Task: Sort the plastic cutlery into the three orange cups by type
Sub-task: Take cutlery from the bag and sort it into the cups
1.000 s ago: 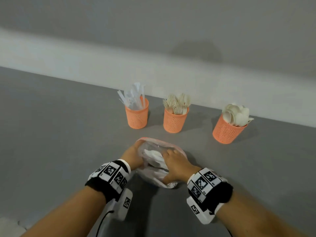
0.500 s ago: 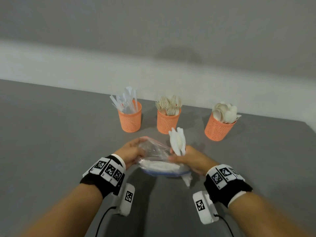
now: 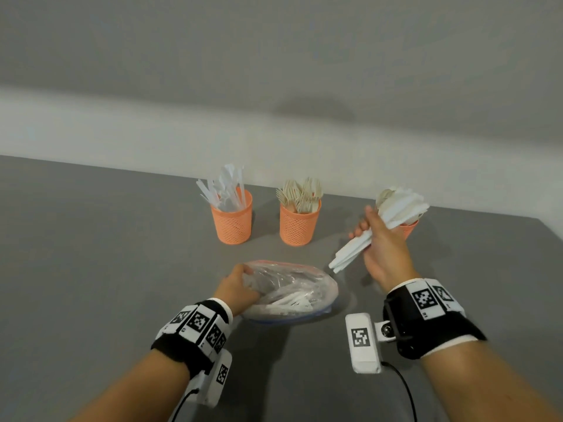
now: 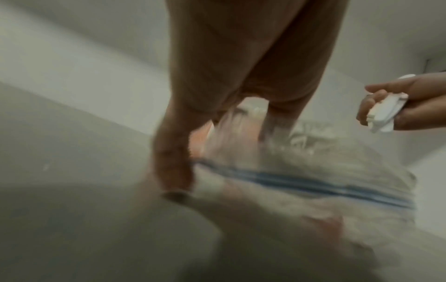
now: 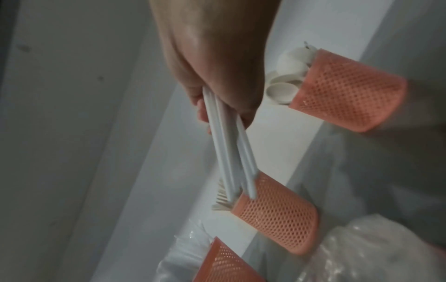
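Three orange mesh cups stand in a row at the back: the left cup (image 3: 233, 222) holds white knives, the middle cup (image 3: 300, 226) beige forks, and the right cup (image 3: 409, 229) spoons, mostly hidden behind my right hand. My right hand (image 3: 368, 229) grips a bundle of white cutlery (image 3: 350, 252) in the air in front of the right cup; their type is hard to tell. The handles (image 5: 231, 152) stick out below my fist. My left hand (image 3: 243, 278) pinches the edge of a clear zip bag (image 3: 292, 292) that lies on the table with more white cutlery inside.
The grey table (image 3: 122, 269) runs back to a pale wall, and its right corner (image 3: 542, 222) lies just past the spoon cup. The bag's blue zip strip (image 4: 313, 185) faces me.
My right hand has pulled a bundle of cutlery out of the bag and carried it up and right, in front of the right cup. The left hand stays on the bag.
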Demonstrator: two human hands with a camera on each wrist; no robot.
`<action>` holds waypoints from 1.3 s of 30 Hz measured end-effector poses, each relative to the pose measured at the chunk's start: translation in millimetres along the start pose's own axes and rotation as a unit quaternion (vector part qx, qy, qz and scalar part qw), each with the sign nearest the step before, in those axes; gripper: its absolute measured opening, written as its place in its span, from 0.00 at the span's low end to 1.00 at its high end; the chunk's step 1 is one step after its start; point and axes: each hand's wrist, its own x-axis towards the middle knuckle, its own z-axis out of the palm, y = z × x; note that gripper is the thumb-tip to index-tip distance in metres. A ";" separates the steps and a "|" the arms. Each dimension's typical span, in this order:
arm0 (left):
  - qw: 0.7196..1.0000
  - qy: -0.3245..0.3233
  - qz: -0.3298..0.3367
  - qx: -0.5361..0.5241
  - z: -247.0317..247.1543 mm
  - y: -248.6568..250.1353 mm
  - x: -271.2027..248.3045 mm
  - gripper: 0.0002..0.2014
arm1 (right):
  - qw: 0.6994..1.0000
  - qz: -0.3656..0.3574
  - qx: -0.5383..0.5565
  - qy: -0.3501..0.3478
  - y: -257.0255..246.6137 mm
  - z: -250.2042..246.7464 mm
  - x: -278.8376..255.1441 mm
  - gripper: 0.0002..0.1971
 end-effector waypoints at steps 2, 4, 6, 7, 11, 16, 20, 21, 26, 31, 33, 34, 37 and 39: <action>0.997 0.052 0.031 0.051 -7.6 7.0 -7.4 0.21 | 0.999 0.007 -0.025 -0.036 -6.9 7.4 -4.7 0.14; 0.985 0.097 0.131 0.053 -15.9 22.8 -18.2 0.21 | 0.994 0.026 -0.067 -0.084 -5.2 18.8 -12.2 0.14; 0.971 0.019 0.237 0.007 -18.9 45.6 -30.3 0.30 | 0.986 0.051 -0.089 -0.128 2.7 33.5 -22.0 0.12; 0.963 -0.060 0.262 -0.034 -17.7 57.0 -36.1 0.38 | 0.983 0.065 -0.091 -0.145 7.8 41.7 -27.1 0.11; 0.903 -0.190 0.263 -0.281 -6.7 79.0 -37.5 0.44 | 0.968 0.081 -0.158 -0.180 24.1 61.3 -38.0 0.09; 0.903 -0.171 0.225 -0.324 -8.6 85.5 -38.0 0.19 | 0.930 0.069 -0.277 -0.232 18.6 63.2 -35.2 0.20; 0.884 -0.168 0.206 -0.385 -17.4 82.9 -30.4 0.12 | 0.932 0.027 -0.279 -0.228 16.7 59.0 -35.0 0.17; 0.879 -0.173 0.209 -0.392 -19.5 82.8 -29.9 0.11 | 0.937 0.023 -0.275 -0.215 16.1 58.7 -35.6 0.16; 0.870 -0.197 0.223 -0.393 -22.2 84.7 -32.3 0.07 | 0.941 0.012 -0.269 -0.205 14.3 63.9 -43.6 0.14; 0.857 -0.208 0.187 -0.432 -25.5 82.5 -34.3 0.09 | 0.945 -0.025 -0.271 -0.180 11.7 68.4 -44.8 0.10; 0.848 -0.215 0.176 -0.452 -27.6 82.1 -35.5 0.09 | 0.949 -0.005 -0.253 -0.189 11.7 69.3 -45.1 0.08; 0.844 -0.214 0.174 -0.459 -28.2 81.8 -36.4 0.09 | 0.950 0.004 -0.249 -0.188 12.5 69.9 -45.2 0.09; 0.839 -0.204 0.172 -0.474 -28.8 80.1 -37.5 0.09 | 0.956 0.007 -0.242 -0.167 14.5 71.7 -44.5 0.11; 0.838 -0.194 0.171 -0.480 -29.3 79.0 -37.8 0.08 | 0.955 0.005 -0.248 -0.161 16.5 72.9 -44.6 0.13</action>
